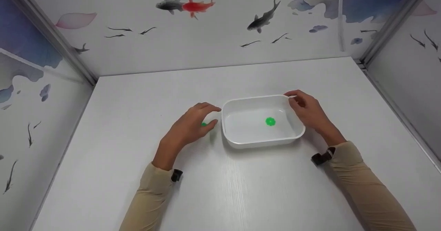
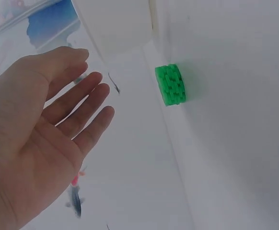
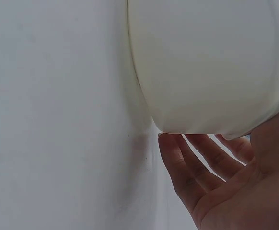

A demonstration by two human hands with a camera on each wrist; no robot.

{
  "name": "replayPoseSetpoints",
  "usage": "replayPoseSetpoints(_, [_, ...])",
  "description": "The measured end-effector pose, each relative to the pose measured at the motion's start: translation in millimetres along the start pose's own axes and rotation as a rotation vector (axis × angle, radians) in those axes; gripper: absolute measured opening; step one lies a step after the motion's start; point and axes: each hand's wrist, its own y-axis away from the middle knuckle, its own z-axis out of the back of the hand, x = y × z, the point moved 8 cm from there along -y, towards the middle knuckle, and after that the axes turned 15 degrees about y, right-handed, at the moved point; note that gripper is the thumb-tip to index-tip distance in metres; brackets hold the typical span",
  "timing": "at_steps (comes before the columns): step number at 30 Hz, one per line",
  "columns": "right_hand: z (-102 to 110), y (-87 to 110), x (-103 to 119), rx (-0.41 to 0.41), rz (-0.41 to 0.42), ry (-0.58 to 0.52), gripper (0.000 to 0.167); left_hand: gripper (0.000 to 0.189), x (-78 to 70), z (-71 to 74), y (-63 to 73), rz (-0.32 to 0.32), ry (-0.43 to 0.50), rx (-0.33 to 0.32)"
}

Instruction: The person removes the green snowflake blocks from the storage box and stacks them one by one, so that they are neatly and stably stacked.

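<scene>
A white rectangular plastic container with rounded corners stands on the table. Inside it lies a small green scalloped disc. My right hand holds the container's far right corner, thumb over the rim and fingers against the outer wall, as the container also shows in the right wrist view. To the left, my left hand has its relaxed fingers spread, fingertips right by the container's left rim. A short green cylinder with a brick-like side sits on the table beneath that hand, mostly hidden in the head view.
The white table extends around the container. Upright panels printed with fish and petals border its back and both sides, joined by metal corner posts.
</scene>
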Motion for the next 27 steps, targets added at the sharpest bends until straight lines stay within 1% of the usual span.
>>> replayPoseSetpoints(4, [0, 0.5, -1, -0.003, -0.002, -0.002, 0.040, 0.036, -9.2, -4.8, -8.4, -0.025, 0.024, 0.003])
replayPoseSetpoints(8, [1, 0.0, -1, -0.019, -0.003, 0.005, 0.039, 0.036, -17.6, -11.7, -16.3, -0.038, 0.060, 0.020])
replayPoseSetpoints(15, [2, -1.4, 2, -0.041, 0.012, 0.010, 0.039, 0.037, -27.3, -28.1, -28.1, -0.056, 0.087, 0.051])
replayPoseSetpoints(17, [3, -1.1, 2, -0.044, 0.013, 0.009, 0.039, 0.037, -30.2, -34.4, -32.9, -0.070, 0.099, 0.060])
replayPoseSetpoints(22, [4, -0.7, 3, -0.052, 0.018, 0.015, 0.039, 0.039, -38.1, -54.0, -47.3, -0.073, 0.137, 0.093])
replayPoseSetpoints(27, [5, -1.2, 5, -0.053, 0.017, 0.024, 0.039, 0.040, -44.3, -77.1, -61.7, -0.052, 0.170, 0.144])
